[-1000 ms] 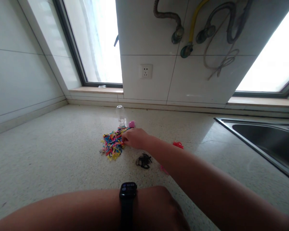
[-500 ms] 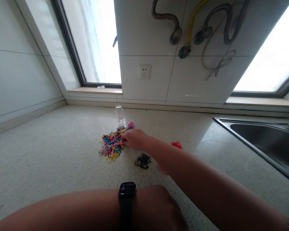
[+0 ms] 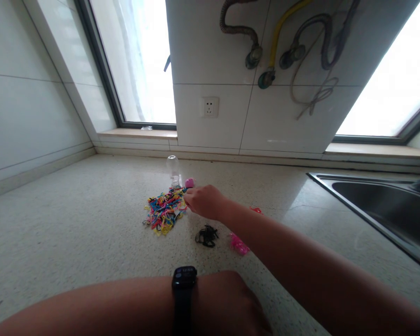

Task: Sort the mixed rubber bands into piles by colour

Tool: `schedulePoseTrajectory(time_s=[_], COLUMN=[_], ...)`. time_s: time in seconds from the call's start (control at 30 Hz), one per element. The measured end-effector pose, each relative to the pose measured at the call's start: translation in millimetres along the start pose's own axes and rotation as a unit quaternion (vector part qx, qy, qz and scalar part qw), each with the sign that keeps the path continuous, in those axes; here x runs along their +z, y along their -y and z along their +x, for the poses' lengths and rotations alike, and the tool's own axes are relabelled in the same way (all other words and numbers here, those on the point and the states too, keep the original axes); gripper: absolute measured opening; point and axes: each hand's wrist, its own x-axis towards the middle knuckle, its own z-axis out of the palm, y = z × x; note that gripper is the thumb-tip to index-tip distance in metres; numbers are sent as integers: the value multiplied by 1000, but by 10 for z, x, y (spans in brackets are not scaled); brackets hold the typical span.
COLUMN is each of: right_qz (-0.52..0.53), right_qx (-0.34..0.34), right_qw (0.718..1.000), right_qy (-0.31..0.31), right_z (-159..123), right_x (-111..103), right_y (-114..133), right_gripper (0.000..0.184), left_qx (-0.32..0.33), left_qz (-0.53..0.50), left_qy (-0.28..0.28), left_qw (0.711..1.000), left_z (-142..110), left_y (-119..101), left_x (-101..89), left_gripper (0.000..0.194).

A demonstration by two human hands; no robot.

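Observation:
A loose heap of small multicoloured rubber bands [image 3: 164, 210] lies on the counter. At its right edge is my right hand [image 3: 205, 201], thumb and fingertips pinched together; anything between them is too small to make out. A small pile of black rubber bands [image 3: 207, 236] sits below that hand. Pink bands [image 3: 239, 244] and red bands [image 3: 256, 210] lie partly hidden by my right forearm. My left hand [image 3: 231, 298] rests low at the front with its back up and its fingers out of sight. A black watch [image 3: 184, 278] is on that wrist.
Behind the heap stand a clear plastic bottle [image 3: 172, 170], upside down, and a pink cap-like piece [image 3: 189, 183]. A steel sink [image 3: 367, 205] is set into the speckled counter [image 3: 73, 233] at right. The tiled wall has a socket [image 3: 209, 107] and hoses [image 3: 275, 42].
My right hand has drawn back slightly to the right from the heap. More of the pink bands shows beside the forearm, less of the red ones. My left hand has stayed put.

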Motion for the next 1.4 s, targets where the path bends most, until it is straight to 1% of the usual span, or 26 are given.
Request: schedulePoseTrajectory(time_s=[0.13, 0.3, 0.43, 0.53, 0.6, 0.63, 0.67, 0.73, 0.77, 0.83, 0.9, 1.0, 1.07, 1.17, 1.3, 1.4], right_qz=[-9, 16, 93, 180, 252, 293, 337, 423, 463, 534, 595, 658, 684, 710, 748, 763], right_qx=[0, 25, 59, 104, 145, 171, 200, 261, 280, 307, 317, 307, 291, 273, 258, 254], right_qw=[1000, 999, 989, 969, 942, 923, 899, 840, 813, 762, 711, 651, 624, 592, 548, 524], right_qy=[-13, -45, -94, -134, -165, -180, -194, -215, -213, -202, -199, -220, -241, -267, -272, -280], right_z=[-31, -111, -310, -561, -768, -878, -989, -1199, -1290, -1430, -1513, -1565, -1586, -1622, -1651, -1655], right_x=[-86, -208, -285, -334, -347, -341, -325, -258, -213, -117, -47, -34, -69, -122, -155, -180], right_y=[-25, -75, -208, -354, -437, -465, -483, -484, -472, -432, -391, -364, -370, -398, -425, -435], right_gripper=[27, 25, 15, 8, 8, 11, 15, 23, 25, 28, 29, 28, 26, 23, 22, 22], left_qx=[-2, 6, 7, 7, 5, 3, 3, 3, 5, 9, 10, 4, -2, -6, -9, -12], left_qz=[2, -9, -2, 5, 7, 7, 7, 6, 5, 2, 2, 7, 15, 21, 27, 37], left_qy=[2, -13, -14, -7, -5, -4, -3, -2, -1, -2, -4, -4, -3, -4, 5, 10], left_qw=[1000, 1000, 1000, 1000, 1000, 1000, 1000, 1000, 1000, 1000, 1000, 1000, 1000, 1000, 1000, 999], left_z=[-3, -1, 7, 12, 12, 12, 11, 9, 8, 8, 10, 18, 29, 51, 72, 75], left_y=[-2, -7, -5, -6, -7, -8, -8, -5, -2, 3, 6, 3, -2, -13, -28, -36], left_x=[-8, -7, -11, -14, -14, -13, -11, -4, 2, 16, 30, 44, 43, 30, 6, -1], left_gripper=[18, 13, 18, 19, 17, 16, 14, 13, 12, 12, 11, 7, 7, 12, 20, 21])
